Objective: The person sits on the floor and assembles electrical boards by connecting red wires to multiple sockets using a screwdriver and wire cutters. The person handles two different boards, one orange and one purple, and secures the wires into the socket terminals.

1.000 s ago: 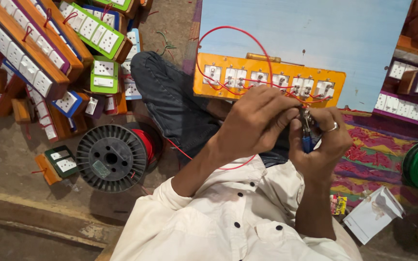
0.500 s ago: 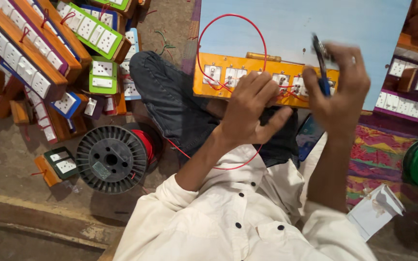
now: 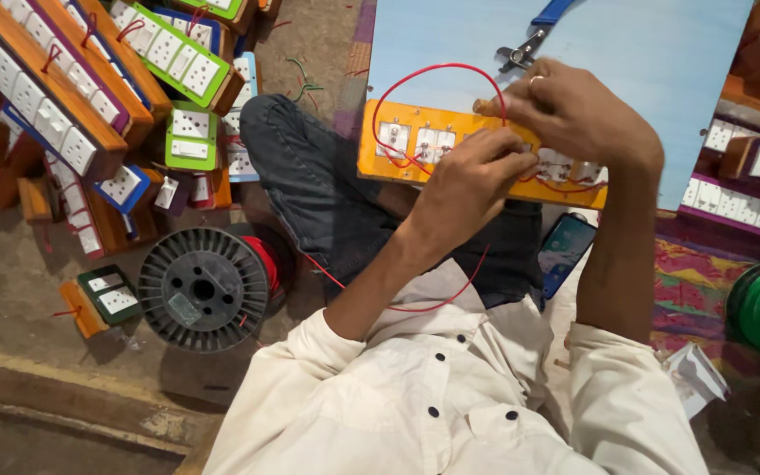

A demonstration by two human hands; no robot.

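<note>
- Landmark: the orange switch board (image 3: 415,145), a long panel with white sockets, lying across the near edge of the pale blue desk (image 3: 644,70). All places below are given from it.
- I see my left hand (image 3: 468,180) resting on the middle of the board's near edge, fingers (image 3: 507,157) bunched together on the red wire (image 3: 415,84) at the board face.
- My right hand (image 3: 578,110) sits over the board's right half, a ring on one finger. Its fingers are closed, pinching something small at the board's far edge; I cannot tell what.
- The red wire loops up off the board's left half over the desk, and another length trails down from the board across my lap.
- Blue-handled pliers (image 3: 534,35) lie on the desk beyond the board, apart from both hands.
- A phone (image 3: 565,251) lies just below the board's right end, by my knee.
- A grey wire spool (image 3: 204,290) sits on the floor, well below and left of the board.
- Stacks of finished boards (image 3: 90,97) lie left of it.
</note>
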